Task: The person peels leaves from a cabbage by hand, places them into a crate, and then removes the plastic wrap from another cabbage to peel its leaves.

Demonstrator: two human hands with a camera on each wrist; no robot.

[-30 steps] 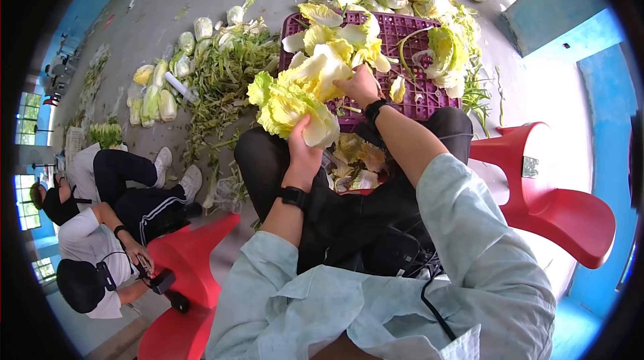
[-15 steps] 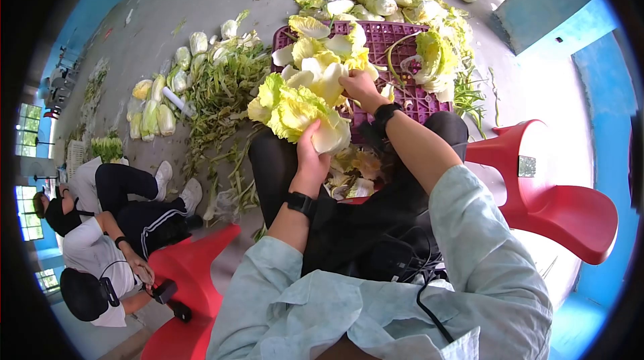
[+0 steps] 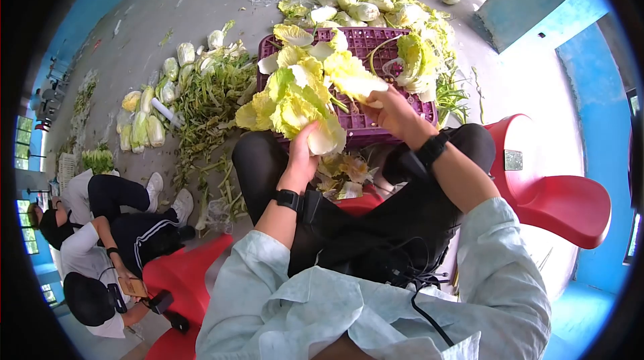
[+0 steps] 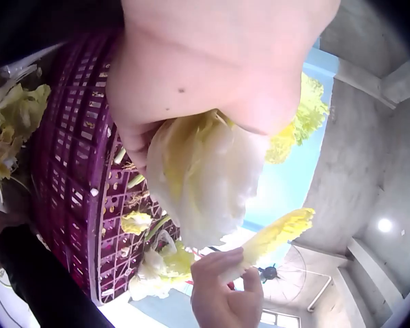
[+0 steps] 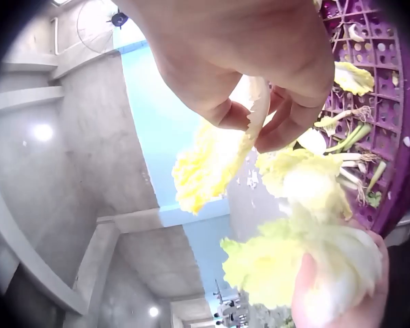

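Observation:
My left hand grips a bunch of yellow-green napa cabbage leaves by their white stem ends. In the left wrist view the pale stems are cupped together under that hand. To the right, my right hand pinches a single napa cabbage leaf at its white base. Its frilly yellow end points away from the fingers in the right wrist view. Both hands are over the near side of a purple plastic crate. More loose leaves lie on the crate behind the bunch.
Wilted leaves lie below, between the knees. Cabbages are heaped behind the crate, with a green leaf pile at left. A red chair stands at right; another person sits at left.
My right hand has moved right and back toward me, drawing a single leaf apart from the bunch. My left hand keeps holding the rest. The head view has shifted slightly.

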